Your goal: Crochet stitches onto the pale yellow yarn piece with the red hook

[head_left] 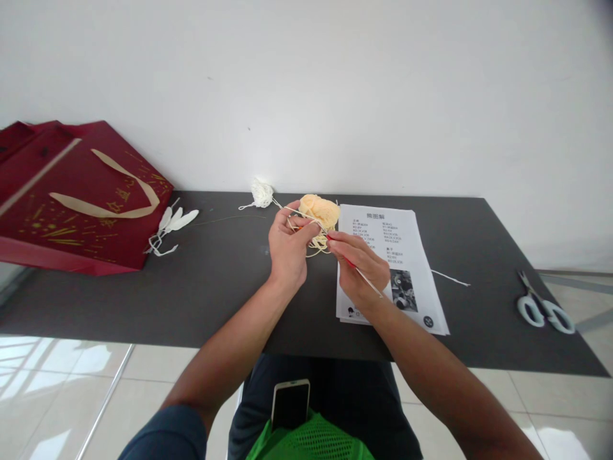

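My right hand (360, 263) is closed round a crochet hook (350, 262) with a red grip, its tip pointing up toward my left fingers. My left hand (288, 246) pinches white yarn (306, 215) that runs between the two hands; any stitched piece in its fingers is mostly hidden. Just behind the hands lies a pale yellow yarn skein (320, 209) with loose strands below it. A small ball of white yarn (261, 192) sits to the left, near the wall. Under my right hand are printed sheets (421, 281) with text and a photo.
A dark red paper bag (96, 198) lies at the left of the dark table (215, 287). Beside it are white leaf-shaped pieces (176, 220) with yarn tails. Scissors (543, 305) lie at the right end. A phone (290, 404) rests at my lap.
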Demonstrator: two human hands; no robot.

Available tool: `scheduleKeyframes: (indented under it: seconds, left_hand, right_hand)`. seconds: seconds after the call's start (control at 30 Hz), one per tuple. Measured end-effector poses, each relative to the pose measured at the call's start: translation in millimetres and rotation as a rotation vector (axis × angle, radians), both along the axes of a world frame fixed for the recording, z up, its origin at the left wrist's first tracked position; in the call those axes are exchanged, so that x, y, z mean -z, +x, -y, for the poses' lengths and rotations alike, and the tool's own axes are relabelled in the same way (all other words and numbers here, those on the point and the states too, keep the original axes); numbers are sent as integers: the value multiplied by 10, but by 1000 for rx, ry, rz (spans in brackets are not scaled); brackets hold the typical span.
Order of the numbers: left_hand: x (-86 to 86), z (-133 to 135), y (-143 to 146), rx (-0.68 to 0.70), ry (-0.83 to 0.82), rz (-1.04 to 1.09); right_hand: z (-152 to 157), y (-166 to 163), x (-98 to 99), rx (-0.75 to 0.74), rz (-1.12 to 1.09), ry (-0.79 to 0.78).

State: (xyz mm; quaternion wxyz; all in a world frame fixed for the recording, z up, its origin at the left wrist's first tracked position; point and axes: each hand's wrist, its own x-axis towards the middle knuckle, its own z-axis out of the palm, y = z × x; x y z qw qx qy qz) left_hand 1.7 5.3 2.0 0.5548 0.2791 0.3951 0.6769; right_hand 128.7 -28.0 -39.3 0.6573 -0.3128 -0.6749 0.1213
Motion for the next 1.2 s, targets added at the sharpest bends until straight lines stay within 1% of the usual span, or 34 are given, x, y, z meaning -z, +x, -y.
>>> scheduleKeyframes:
  seconds: [0.1, 0.2, 0.3, 0.43, 0.57, 0.67, 0.77, 0.9, 1.0, 1.1, 1.2]
  left_hand:
    - [-39, 12, -17, 64, -37, 52]
    - [-66, 7, -47, 136, -84, 95]
    - [-84, -2, -68, 186, -127, 97]
    - [-82, -4, -62, 209, -109, 64]
    - [-55, -5, -48, 230, -67, -1]
    - [-37, -16, -55, 251, -61, -70]
    - [-27, -37, -70, 247, -66, -141]
    - [-5, -54, -83, 201, -83, -267]
    - [30, -39, -76, 124, -43, -415]
    - [67, -6, -59, 36, 41, -561]
    - [80, 19, -48, 10, 113, -601]
  right_hand:
    - [-2, -2, 9, 9, -7, -17]
    - [0, -26, 2, -16, -79, -101]
    - [-24, -63, -17, -72, -278, -238]
    - [-119, -74, -55, -174, -576, -405]
    - [-213, -10, -100, -263, -673, -486]
    - [-231, 52, -131, -260, -623, -450]
    - [-203, 106, -152, -183, -487, -351]
    - [-140, 150, -138, -43, -270, -241]
    - [-90, 145, -116, 30, -148, -174]
    - [-43, 110, -127, 54, -116, -164]
    - [-30, 79, -175, 60, -213, -244]
